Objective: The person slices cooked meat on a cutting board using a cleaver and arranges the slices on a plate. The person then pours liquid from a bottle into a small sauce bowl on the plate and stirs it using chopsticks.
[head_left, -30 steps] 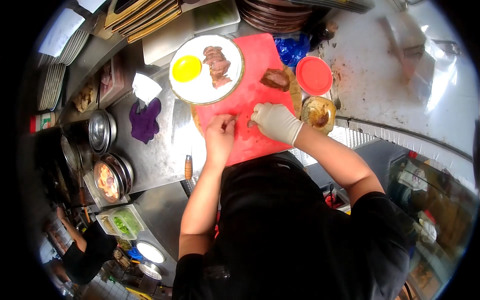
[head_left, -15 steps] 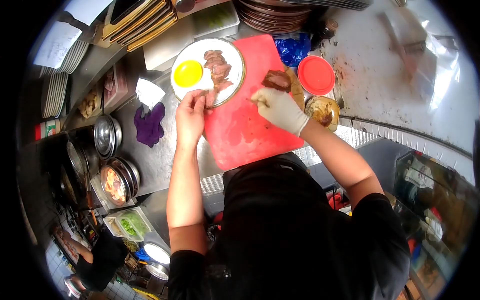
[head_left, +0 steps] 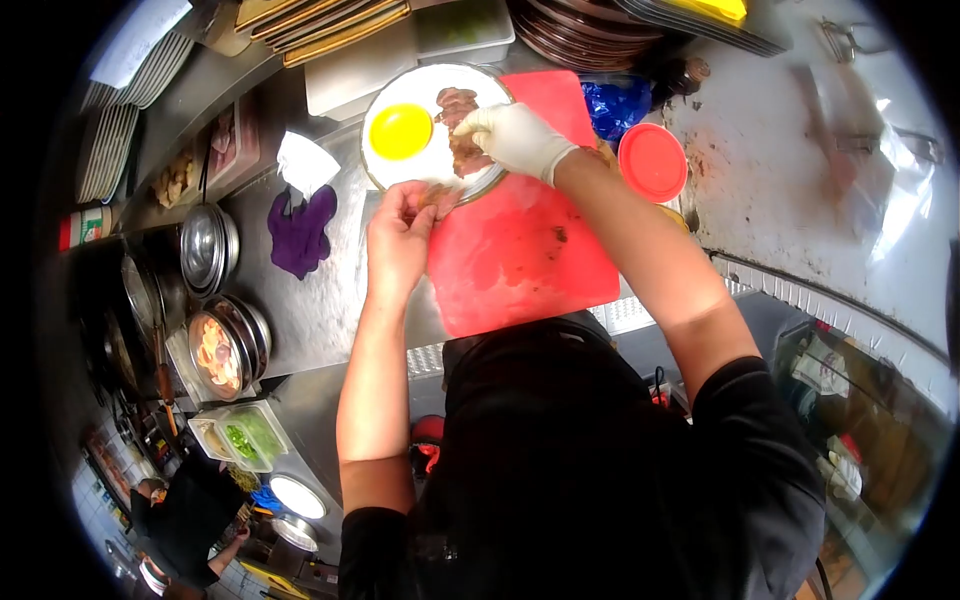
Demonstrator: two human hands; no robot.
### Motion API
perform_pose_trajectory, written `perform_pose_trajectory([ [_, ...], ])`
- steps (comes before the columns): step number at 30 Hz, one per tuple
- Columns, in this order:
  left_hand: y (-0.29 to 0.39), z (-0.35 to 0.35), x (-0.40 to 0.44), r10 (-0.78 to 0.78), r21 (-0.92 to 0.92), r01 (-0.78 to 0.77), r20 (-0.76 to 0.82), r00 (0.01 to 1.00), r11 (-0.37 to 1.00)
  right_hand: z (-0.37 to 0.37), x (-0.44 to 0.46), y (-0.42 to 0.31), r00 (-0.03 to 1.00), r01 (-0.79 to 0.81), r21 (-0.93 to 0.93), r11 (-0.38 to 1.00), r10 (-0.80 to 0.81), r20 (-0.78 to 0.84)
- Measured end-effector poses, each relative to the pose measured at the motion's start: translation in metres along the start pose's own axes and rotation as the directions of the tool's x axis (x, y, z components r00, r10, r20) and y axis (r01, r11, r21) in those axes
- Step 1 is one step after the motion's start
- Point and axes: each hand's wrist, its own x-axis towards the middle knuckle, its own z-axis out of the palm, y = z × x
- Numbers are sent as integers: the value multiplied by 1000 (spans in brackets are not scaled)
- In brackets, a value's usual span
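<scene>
On the red cutting board (head_left: 520, 260) rests the edge of a round white plate (head_left: 400, 172) with a yellow disc (head_left: 400, 131) and sliced brown meat (head_left: 458, 103). My bare left hand (head_left: 402, 225) is at the plate's near edge, its thumb and fingers pinched on a small piece of meat (head_left: 437, 198). My right hand (head_left: 517, 138), in a pale glove, reaches over the plate's right side with fingers closed at the meat slices. Whether it grips a slice is hidden by the fingers.
A purple cloth (head_left: 301, 232) lies left of the board. To the right are a red lid (head_left: 653, 162) and a blue plastic bag (head_left: 617, 106). Metal bowls (head_left: 208, 250) stand at the left, and another person (head_left: 190, 520) is at lower left.
My right hand has moved from the board up and left onto the plate. My left hand went from the board to the plate's near edge. The knife handle seen earlier no longer shows.
</scene>
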Motion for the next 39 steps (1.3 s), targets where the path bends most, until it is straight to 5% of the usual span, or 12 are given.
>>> perform_pose_trajectory([
  [3, 10, 4, 3, -11, 28, 10, 27, 1000, 1000, 5, 9, 5, 986, -163, 186, 969, 164, 9],
  [6, 10, 12, 9, 31, -14, -31, 19, 999, 999, 0, 11, 6, 996, -86, -220, 972, 77, -49],
  [13, 25, 25, 25, -1, 132, -8, 70, 998, 991, -7, -9, -2, 978, -22, -323, 946, -47, -205],
  [18, 12, 43, 52, 115, 195, -132, 93, 989, 972, -9, -36, 3, 905, -19, -347, 938, -131, -405],
  [22, 28, 47, 58, 157, 335, -200, 151, 976, 921, 0, -51, 1, 900, -98, -199, 975, 1, -436],
  [25, 20, 44, 58, 433, 507, -412, 83, 898, 757, 9, -56, 2, 878, -99, -104, 990, 37, -477],
  [28, 14, 42, 41, 517, 565, -399, -59, 854, 722, 19, -58, 2, 843, -83, 66, 994, 106, -527],
  [30, 9, 47, 32, 462, 517, -343, -117, 879, 784, 28, -54, 6, 837, -64, 243, 968, 185, -515],
  [33, 5, 58, 25, 254, 396, -185, -129, 959, 899, 35, -50, -5, 834, -3, 779, 627, 432, -345],
  [36, -6, 65, 33, 123, 193, -98, -121, 985, 976, 36, -49, -11, 879, -65, 881, 469, 444, -172],
  [39, 1, 62, 40, 102, 111, -89, -115, 988, 990, 38, -44, -8, 870, 33, 836, 548, 396, -294],
])
